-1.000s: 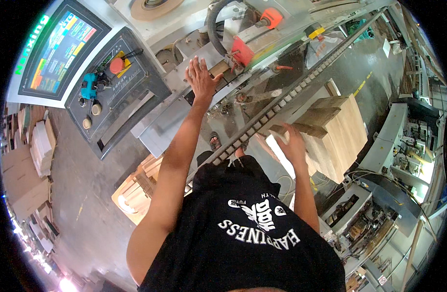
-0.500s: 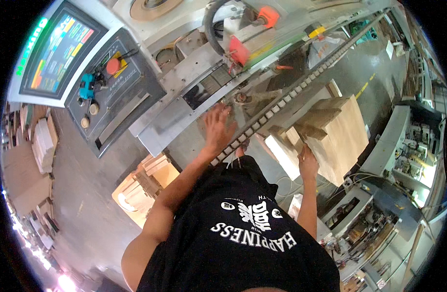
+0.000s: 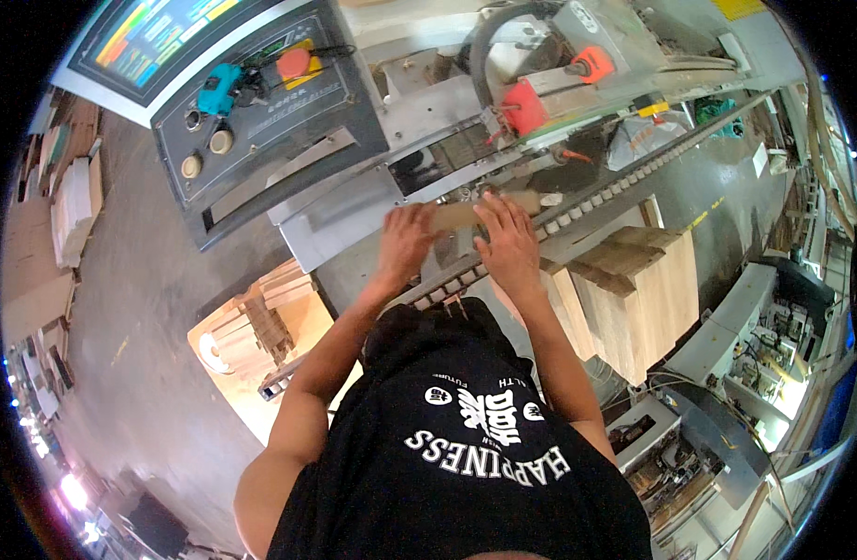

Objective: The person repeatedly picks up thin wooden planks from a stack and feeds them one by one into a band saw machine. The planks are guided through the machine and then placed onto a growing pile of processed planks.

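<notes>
A short wooden strip (image 3: 456, 218) lies across the machine's feed edge, slightly blurred. My left hand (image 3: 408, 245) grips its left end, the fingers bent over it. My right hand (image 3: 510, 241) holds the strip further right, with fingertips on top and the thumb toward me. Just beyond both hands is the grey metal feed table (image 3: 340, 217) of the machine. Close to my right forearm stands a stack of pale wooden boards (image 3: 647, 303).
A control panel (image 3: 270, 140) with knobs and a red button (image 3: 296, 63) stands at the upper left. A segmented conveyor track (image 3: 624, 179) runs diagonally to the right. More wooden pieces (image 3: 251, 327) lie on a lit board at lower left. Red guards (image 3: 526, 105) sit on the machine.
My right hand has left the board stack and come to the feed edge. A wooden strip is now between both hands. The view has shifted toward the machine.
</notes>
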Demonstrator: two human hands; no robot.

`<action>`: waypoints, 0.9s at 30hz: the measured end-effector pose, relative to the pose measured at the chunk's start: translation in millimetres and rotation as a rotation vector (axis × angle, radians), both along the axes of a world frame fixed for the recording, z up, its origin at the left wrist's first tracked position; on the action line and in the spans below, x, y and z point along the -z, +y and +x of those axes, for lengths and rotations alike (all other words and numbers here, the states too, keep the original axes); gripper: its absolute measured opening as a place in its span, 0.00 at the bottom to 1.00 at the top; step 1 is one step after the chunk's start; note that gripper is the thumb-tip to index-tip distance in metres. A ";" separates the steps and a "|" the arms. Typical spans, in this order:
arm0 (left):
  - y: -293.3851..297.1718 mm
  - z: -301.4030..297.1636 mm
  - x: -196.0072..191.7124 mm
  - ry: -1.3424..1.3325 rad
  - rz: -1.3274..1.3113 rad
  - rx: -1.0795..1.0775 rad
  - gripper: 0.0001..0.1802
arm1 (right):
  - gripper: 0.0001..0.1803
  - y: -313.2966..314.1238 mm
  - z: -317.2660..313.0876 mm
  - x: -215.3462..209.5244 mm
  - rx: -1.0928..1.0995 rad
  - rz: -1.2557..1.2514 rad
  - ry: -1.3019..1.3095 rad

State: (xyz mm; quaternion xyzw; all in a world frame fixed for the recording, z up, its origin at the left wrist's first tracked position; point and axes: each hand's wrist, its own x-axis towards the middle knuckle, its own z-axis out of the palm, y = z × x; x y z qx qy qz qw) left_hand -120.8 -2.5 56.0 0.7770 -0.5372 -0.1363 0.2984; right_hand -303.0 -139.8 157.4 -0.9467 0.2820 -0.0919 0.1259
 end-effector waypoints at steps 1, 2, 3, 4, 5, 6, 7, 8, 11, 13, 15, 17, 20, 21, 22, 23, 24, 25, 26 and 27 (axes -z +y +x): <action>11.7 20.2 5.3 -0.039 0.031 -0.054 0.34 | 0.29 2.2 10.7 -4.0 0.007 0.039 -0.039; 21.8 38.7 10.8 -0.077 0.062 -0.107 0.34 | 0.31 3.2 15.9 4.4 0.034 0.181 -0.044; 31.8 54.2 18.7 -0.154 0.031 -0.152 0.34 | 0.31 3.8 21.3 22.4 0.049 0.304 -0.091; 40.2 67.6 28.1 -0.229 -0.001 -0.189 0.34 | 0.31 3.2 27.4 45.9 0.070 0.427 -0.138; 46.5 78.9 37.2 -0.304 -0.032 -0.223 0.33 | 0.31 2.3 34.0 67.3 0.093 0.551 -0.183; 49.7 88.0 44.2 -0.337 0.026 -0.242 0.32 | 0.31 2.2 42.7 82.8 0.048 0.518 -0.183; 45.6 93.4 47.2 -0.354 -0.003 -0.255 0.33 | 0.31 2.6 54.5 101.1 0.114 0.810 -0.311; 40.2 98.0 49.1 -0.374 -0.034 -0.266 0.34 | 0.32 4.8 70.1 119.7 0.179 1.099 -0.448; 34.7 106.4 61.2 -0.367 -0.058 -0.395 0.38 | 0.37 15.4 117.8 132.6 0.363 1.653 -0.757; 28.6 108.6 63.6 -0.305 -0.078 -0.499 0.39 | 0.39 21.2 140.8 132.4 0.408 1.772 -0.868; 35.5 116.2 68.1 -0.268 -0.036 -0.529 0.40 | 0.39 26.4 158.0 131.8 0.366 1.762 -0.908; 47.6 123.4 74.8 -0.268 -0.039 -0.528 0.41 | 0.38 25.0 166.7 144.4 0.349 1.797 -0.923; 73.2 135.1 79.5 -0.322 -0.066 -0.496 0.40 | 0.37 26.7 172.5 147.4 0.319 1.784 -0.936; 78.2 136.9 76.7 -0.329 -0.043 -0.506 0.40 | 0.37 28.8 172.7 145.7 0.306 1.771 -0.934; 81.6 138.6 74.1 -0.336 -0.020 -0.514 0.40 | 0.37 30.1 172.1 144.0 0.314 1.755 -0.936; 83.0 140.6 72.2 -0.344 0.002 -0.520 0.40 | 0.36 30.8 170.8 142.2 0.322 1.739 -0.938; 82.4 144.7 70.3 -0.289 0.023 -0.517 0.39 | 0.36 30.3 171.4 139.6 0.321 1.724 -0.937; 83.3 145.8 76.5 -0.307 0.054 -0.499 0.42 | 0.36 29.2 171.4 137.1 0.323 1.723 -0.952; 83.7 144.7 83.5 -0.326 0.085 -0.481 0.46 | 0.35 27.9 170.8 134.4 0.324 1.721 -0.968; 76.4 144.4 83.2 -0.343 0.109 -0.459 0.49 | 0.34 23.7 169.2 135.8 0.327 1.711 -0.987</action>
